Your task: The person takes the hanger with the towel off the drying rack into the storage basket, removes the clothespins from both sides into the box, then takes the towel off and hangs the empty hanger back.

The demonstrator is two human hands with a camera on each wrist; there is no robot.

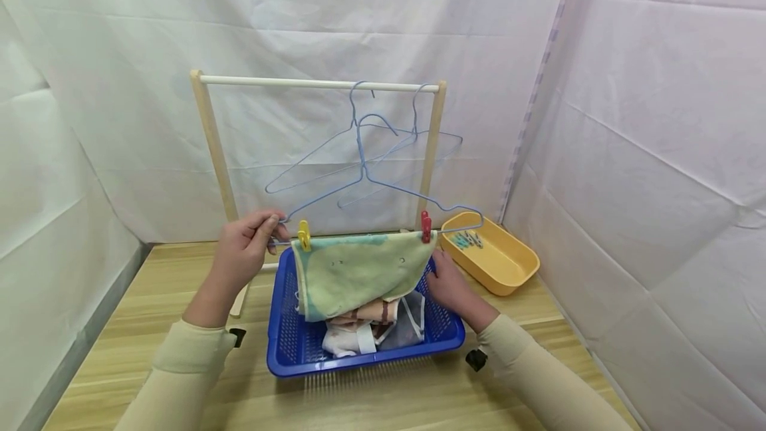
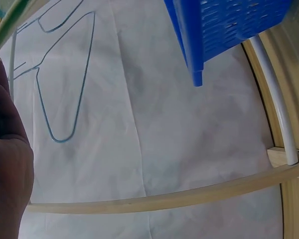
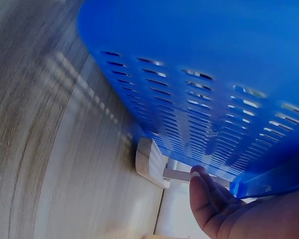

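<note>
My left hand (image 1: 239, 249) pinches the left end of a blue wire hanger (image 1: 362, 151), held upright over a blue basket (image 1: 366, 361). From its lower bar hangs a green and teal cloth (image 1: 359, 268). A yellow clothespin (image 1: 304, 237) clips the cloth's left corner, and a red clothespin (image 1: 426, 227) its right corner. At the basket's right side, my right hand (image 1: 450, 285) grips the rim. The right wrist view shows fingers (image 3: 202, 194) beneath the rim, against the slotted outer wall. More folded fabric (image 1: 407, 324) lies in the basket, partly hidden by the hanging cloth.
Behind the basket stands a wooden rack (image 1: 211, 138) with a white rod (image 1: 275, 82). Two more blue wire hangers (image 1: 305, 159) hang on the rod. A yellow tray (image 1: 499, 261) with several clothespins (image 1: 469, 239) sits at right. White sheets surround the table (image 1: 137, 311).
</note>
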